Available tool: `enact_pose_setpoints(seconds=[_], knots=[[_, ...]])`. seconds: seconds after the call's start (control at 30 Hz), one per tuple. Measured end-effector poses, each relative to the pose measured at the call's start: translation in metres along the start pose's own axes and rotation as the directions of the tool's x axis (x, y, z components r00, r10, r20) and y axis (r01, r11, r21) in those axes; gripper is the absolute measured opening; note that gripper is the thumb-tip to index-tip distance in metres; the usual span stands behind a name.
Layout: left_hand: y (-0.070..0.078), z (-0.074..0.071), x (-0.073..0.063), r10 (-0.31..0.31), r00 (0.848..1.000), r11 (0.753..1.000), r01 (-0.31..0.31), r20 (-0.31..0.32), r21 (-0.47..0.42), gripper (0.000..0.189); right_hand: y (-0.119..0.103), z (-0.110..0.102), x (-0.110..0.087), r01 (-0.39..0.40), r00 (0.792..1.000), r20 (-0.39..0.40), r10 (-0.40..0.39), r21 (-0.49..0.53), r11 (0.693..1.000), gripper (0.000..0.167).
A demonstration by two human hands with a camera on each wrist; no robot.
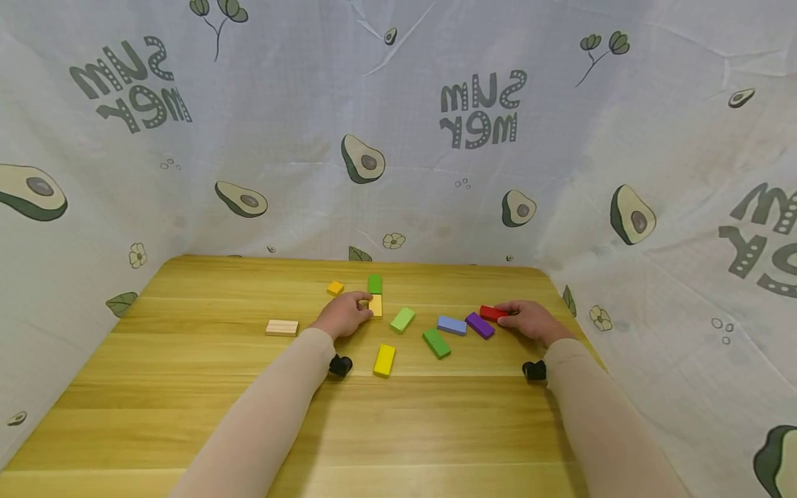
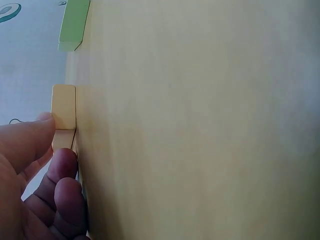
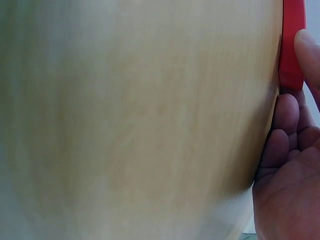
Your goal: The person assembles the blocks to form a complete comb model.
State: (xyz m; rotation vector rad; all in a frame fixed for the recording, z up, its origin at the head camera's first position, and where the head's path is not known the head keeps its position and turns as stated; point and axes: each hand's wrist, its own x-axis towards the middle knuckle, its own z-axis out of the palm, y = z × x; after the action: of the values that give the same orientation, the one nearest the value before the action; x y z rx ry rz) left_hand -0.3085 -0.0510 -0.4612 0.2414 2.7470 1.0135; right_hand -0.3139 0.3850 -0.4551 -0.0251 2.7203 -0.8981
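My left hand [image 1: 344, 315] is at the back of the table, its thumb and fingers pinching a pale orange block [image 1: 376, 306]. That block [image 2: 64, 107] stands close beside the thumb in the left wrist view. Just behind it in the head view lies a green block [image 1: 375, 283]. On the right side my right hand [image 1: 529, 320] grips the near end of a red block [image 1: 492, 313] between thumb and fingers. The red block [image 3: 293, 47] rests along the tabletop in the right wrist view. A purple block [image 1: 480, 326] lies left of it, with a blue block [image 1: 451, 326] beside that.
A light green block [image 1: 402, 320], another green block [image 1: 436, 343] and a yellow block [image 1: 385, 361] lie between the arms. An orange block [image 1: 335, 288] and a plain wooden block [image 1: 282, 328] are on the left. Printed cloth [image 1: 411, 207] hangs behind the wooden table [image 1: 436, 429].
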Motion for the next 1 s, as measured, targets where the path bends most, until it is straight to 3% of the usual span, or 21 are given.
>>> enact_pose_setpoints(seconds=[1.0], knots=[[-0.0018,0.0004,0.0025,-0.001,1.000,1.000,0.001,0.008,-0.014,0.045,-0.0019,0.0025,-0.0027,0.007,1.000,-0.011,-0.007,-0.001,1.000,0.050]])
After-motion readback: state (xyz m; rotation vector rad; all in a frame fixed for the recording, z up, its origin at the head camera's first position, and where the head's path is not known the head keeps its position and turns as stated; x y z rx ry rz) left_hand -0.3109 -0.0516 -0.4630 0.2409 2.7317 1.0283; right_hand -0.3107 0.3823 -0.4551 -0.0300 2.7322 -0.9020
